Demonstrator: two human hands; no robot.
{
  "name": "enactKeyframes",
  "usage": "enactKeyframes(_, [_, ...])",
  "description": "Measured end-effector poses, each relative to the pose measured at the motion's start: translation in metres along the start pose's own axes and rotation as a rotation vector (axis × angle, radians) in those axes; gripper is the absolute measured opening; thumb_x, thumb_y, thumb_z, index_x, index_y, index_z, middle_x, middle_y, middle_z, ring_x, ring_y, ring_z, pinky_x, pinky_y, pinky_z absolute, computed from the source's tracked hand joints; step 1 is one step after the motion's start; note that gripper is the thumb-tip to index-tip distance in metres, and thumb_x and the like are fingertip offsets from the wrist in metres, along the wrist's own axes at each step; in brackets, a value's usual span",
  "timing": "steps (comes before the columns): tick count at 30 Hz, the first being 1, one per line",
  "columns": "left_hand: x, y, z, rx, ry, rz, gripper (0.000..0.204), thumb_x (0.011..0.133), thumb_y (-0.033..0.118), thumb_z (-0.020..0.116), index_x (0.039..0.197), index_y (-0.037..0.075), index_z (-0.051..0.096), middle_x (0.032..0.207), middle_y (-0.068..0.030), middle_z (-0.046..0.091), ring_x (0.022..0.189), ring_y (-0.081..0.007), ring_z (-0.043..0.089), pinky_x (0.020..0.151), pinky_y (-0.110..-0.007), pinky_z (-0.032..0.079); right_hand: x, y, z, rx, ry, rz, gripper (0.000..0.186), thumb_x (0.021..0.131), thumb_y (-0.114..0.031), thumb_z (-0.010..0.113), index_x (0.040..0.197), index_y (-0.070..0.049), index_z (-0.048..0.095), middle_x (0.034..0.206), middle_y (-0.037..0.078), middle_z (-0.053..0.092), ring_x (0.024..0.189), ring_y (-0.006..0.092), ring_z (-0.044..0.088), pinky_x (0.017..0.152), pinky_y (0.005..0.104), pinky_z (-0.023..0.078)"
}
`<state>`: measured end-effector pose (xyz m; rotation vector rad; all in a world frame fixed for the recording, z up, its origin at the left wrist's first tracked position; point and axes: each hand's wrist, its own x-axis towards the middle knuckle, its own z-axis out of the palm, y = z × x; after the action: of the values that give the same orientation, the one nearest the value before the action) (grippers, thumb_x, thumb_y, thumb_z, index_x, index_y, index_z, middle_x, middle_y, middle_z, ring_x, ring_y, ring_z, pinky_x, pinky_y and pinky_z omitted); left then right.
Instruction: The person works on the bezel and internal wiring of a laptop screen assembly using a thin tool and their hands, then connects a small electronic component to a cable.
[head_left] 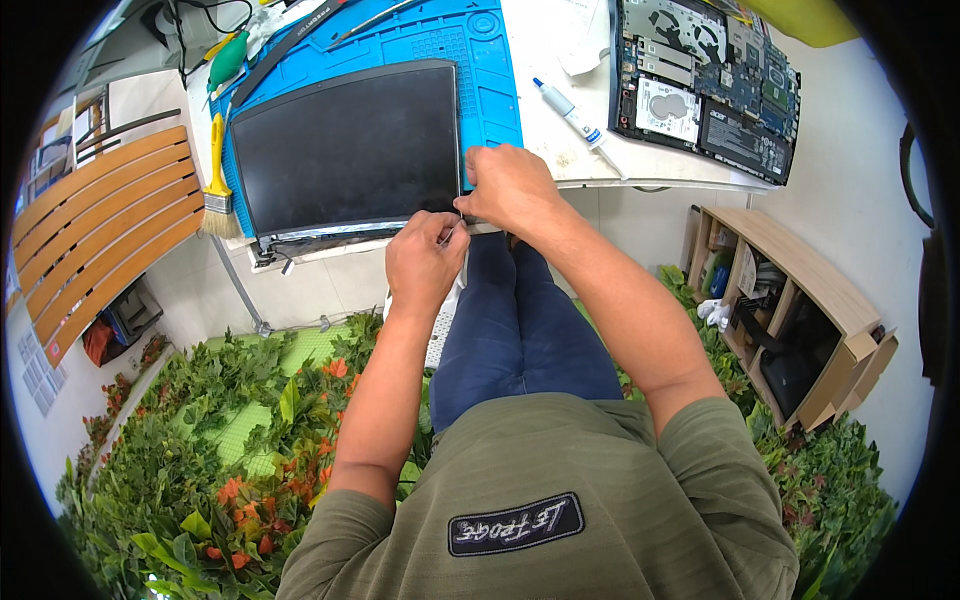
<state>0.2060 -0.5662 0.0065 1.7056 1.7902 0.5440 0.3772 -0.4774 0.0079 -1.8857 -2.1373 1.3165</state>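
Note:
A dark laptop screen panel (345,150) lies on the blue work mat (492,90), its lower edge near the front of the table. At the panel's lower right corner my left hand (425,258) is closed in a pinch. A thin, small thing shows at its fingertips, too small to name. Just right of it, my right hand (510,190) is also closed, thumb and fingers pressed together beside the panel's right edge. What it pinches is hidden. Small connectors (288,267) hang below the panel's lower left corner.
An opened laptop base (705,85) with bare boards lies at the right. Before it is a white-and-grey tube (575,112). A yellow-handled brush (218,180) sits left of the panel, with a green air blower (228,62) behind. A wooden shelf (790,270) stands lower right.

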Motion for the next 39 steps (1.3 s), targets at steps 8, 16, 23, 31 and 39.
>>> enactKeyframes(8, [0.013,0.009,-0.002,0.09,-0.118,-0.167,0.011,0.085,0.016,0.083,0.086,0.006,0.081,0.08,-0.012,0.075,0.072,-0.0322,0.074,0.068,-0.045,0.058,-0.003,0.006,0.003,-0.018,0.019,-0.065,0.04,0.079,-0.032,0.095,0.101,-0.004,0.075,0.089,0.015,0.08,0.09,0.0373,0.079,0.08,0.0494,0.061])
enactKeyframes(16, [0.007,0.001,-0.019,-0.211,-0.167,-0.306,0.015,0.09,0.01,0.086,0.099,-0.001,0.083,0.087,-0.0086,0.08,0.074,-0.015,0.076,0.072,-0.031,0.06,-0.005,-0.006,-0.002,-0.086,-0.018,-0.044,0.042,0.077,-0.029,0.095,0.104,-0.004,0.075,0.095,0.013,0.082,0.093,0.0369,0.079,0.081,0.0497,0.062])
enactKeyframes(23, [0.013,-0.007,-0.024,-0.156,-0.193,-0.18,0.012,0.089,0.006,0.084,0.099,-0.001,0.083,0.09,-0.0101,0.079,0.075,-0.0153,0.074,0.072,-0.031,0.059,-0.003,0.004,0.0,-0.035,-0.021,-0.065,0.044,0.078,-0.032,0.096,0.106,-0.005,0.076,0.096,0.012,0.081,0.095,0.037,0.079,0.082,0.0489,0.061])
enactKeyframes(31, [0.017,-0.014,-0.019,-0.025,-0.188,-0.044,0.011,0.087,0.007,0.084,0.096,0.001,0.083,0.087,-0.0095,0.075,0.072,-0.018,0.073,0.07,-0.032,0.059,-0.002,0.002,-0.007,-0.081,-0.053,-0.105,0.045,0.078,-0.033,0.097,0.104,-0.005,0.074,0.091,0.016,0.08,0.091,0.0392,0.079,0.078,0.0506,0.06])
enactKeyframes(39, [0.028,-0.025,-0.032,-0.031,-0.246,0.111,0.012,0.089,0.008,0.086,0.1,0.004,0.083,0.09,-0.0083,0.075,0.073,-0.0219,0.074,0.069,-0.035,0.059,-0.008,-0.009,-0.002,-0.121,-0.006,-0.085,0.046,0.077,-0.027,0.096,0.109,-0.003,0.073,0.091,0.019,0.08,0.091,0.0405,0.08,0.08,0.0507,0.063])
